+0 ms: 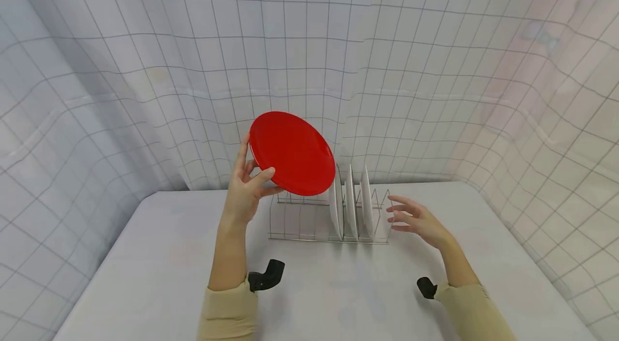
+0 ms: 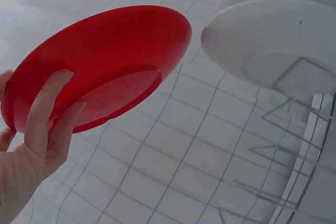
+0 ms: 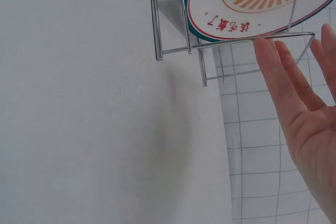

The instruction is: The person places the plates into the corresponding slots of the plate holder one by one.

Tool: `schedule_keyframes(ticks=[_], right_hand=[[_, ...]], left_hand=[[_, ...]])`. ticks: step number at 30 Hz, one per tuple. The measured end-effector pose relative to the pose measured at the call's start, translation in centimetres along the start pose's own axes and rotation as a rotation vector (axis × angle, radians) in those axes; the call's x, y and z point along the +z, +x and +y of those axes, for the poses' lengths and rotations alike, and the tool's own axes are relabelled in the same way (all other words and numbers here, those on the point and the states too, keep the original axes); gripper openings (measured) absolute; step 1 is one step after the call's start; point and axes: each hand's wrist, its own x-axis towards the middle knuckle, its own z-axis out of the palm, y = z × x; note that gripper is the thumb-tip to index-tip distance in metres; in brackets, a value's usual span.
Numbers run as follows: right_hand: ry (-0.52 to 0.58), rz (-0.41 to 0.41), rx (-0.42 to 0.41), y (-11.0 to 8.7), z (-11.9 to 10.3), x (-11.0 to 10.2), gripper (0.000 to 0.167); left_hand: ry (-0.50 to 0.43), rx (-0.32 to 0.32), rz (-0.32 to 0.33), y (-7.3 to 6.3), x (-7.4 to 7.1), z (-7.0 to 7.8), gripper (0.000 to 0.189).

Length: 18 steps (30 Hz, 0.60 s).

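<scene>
My left hand (image 1: 244, 190) holds a red plate (image 1: 292, 153) by its edge, thumb on the front face and fingers spread behind it. The plate is tilted and raised above the left part of a wire dish rack (image 1: 300, 239). In the left wrist view the fingers press against the underside of the red plate (image 2: 115, 61). Three white plates (image 1: 366, 201) stand upright in the right half of the rack. At the rack's right end, my right hand (image 1: 418, 220) has its fingers extended, fingertips at the end wire. The nearest plate (image 3: 252, 19) there shows a printed pattern and a dark green rim.
The rack stands on a white table (image 1: 179, 260) near its back edge. White curtains (image 1: 309, 51) with a dark grid hang behind and at both sides. Black wrist mounts (image 1: 266, 275) sit on both forearms.
</scene>
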Motion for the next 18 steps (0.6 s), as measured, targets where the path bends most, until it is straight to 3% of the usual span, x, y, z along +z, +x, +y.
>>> schedule_keyframes(ticks=[7, 18], right_hand=[[-0.052, -0.009, 0.014, 0.3, 0.2, 0.1, 0.05], [-0.085, -0.026, 0.037, 0.4, 0.1, 0.0, 0.047]], left_hand=[[0.103, -0.048, -0.006, -0.3, -2.4, -0.5, 0.075], [0.246, -0.133, -0.114, -0.2, -2.4, -2.6, 0.072]])
